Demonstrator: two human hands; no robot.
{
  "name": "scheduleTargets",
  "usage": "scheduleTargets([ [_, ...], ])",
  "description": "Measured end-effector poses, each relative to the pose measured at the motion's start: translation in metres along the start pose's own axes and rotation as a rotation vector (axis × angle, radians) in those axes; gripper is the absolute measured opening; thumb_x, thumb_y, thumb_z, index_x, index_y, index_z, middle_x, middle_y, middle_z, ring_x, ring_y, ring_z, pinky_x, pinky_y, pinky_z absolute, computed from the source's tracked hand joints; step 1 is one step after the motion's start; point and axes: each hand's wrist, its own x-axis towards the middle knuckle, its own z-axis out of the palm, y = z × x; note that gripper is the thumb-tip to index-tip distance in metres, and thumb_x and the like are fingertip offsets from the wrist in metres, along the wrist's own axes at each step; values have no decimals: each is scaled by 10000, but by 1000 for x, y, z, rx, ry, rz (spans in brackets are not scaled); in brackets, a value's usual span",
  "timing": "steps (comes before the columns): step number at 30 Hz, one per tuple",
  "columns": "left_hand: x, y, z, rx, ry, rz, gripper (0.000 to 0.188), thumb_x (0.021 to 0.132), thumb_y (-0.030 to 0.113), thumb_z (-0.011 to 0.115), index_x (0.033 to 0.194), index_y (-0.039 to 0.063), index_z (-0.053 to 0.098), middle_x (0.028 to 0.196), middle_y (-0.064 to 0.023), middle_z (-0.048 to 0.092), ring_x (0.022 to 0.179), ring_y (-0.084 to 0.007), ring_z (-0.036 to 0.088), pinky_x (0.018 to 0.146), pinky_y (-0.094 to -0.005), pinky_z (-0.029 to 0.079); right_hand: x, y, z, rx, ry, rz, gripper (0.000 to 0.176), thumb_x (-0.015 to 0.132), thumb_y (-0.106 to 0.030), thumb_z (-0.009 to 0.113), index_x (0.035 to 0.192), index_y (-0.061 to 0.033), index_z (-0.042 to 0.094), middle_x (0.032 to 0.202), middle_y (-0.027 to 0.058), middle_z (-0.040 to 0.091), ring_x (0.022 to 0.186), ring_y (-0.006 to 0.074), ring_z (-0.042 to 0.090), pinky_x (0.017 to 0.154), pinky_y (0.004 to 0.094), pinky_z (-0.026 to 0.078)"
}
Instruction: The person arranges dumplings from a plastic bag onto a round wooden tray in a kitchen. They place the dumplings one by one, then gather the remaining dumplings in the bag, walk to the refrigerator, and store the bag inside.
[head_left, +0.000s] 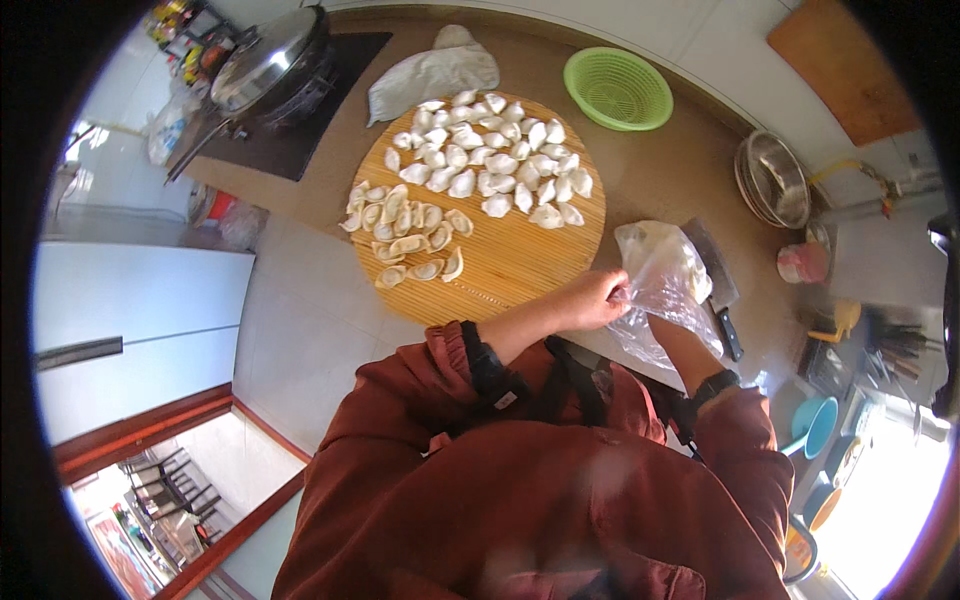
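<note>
My left hand (604, 298) pinches the edge of a clear plastic bag (652, 251) at the right of the round bamboo board. My right hand reaches inside this bag, its wrist at the mouth; the fingers are hidden by crumpled plastic and something pale in there. On the bamboo board (510, 270) lie many white, floured dumplings (500, 163) at the back and several yellowish folded dumplings (409, 244) at the left. A cleaver with a black handle (729, 335) lies beside the bag, its blade (712, 259) partly behind it.
Behind the board are a white cloth (435, 75) and a green plastic basket (619, 88). A lidded wok (266, 71) stands on the hob at the left. Stacked metal bowls (776, 180) and a pink container (802, 262) stand at the right, by the sink.
</note>
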Motion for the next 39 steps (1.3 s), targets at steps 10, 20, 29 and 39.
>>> scheduleTargets([
  [10,-12,-15,-1,-126,1,-52,144,815,150,567,839,26,498,690,-69,574,626,-146,561,580,-295,445,-14,-4,-6,168,-25,83,265,765,-172,547,1008,-70,571,958,142,591,900,319,553,795,389,431],
  [20,-2,-15,-8,-405,-99,-194,99,861,112,514,836,27,470,746,-25,527,627,-87,541,512,-226,458,-42,-15,-17,517,89,184,279,724,-116,605,987,-28,575,930,122,597,887,281,559,777,376,431],
  [29,-8,-21,-9,-370,-101,-196,121,850,123,542,844,13,492,754,-36,544,627,-93,538,514,-235,477,-34,4,-8,658,-70,299,268,736,-102,606,985,-11,571,922,110,597,866,226,569,739,342,456],
  [39,-8,-34,-14,-530,-91,-271,145,877,150,507,922,13,494,783,-44,552,641,-103,556,519,-229,486,-20,5,-44,1199,-323,546,211,782,-75,580,981,-11,553,759,57,587,670,131,583,487,251,492],
])
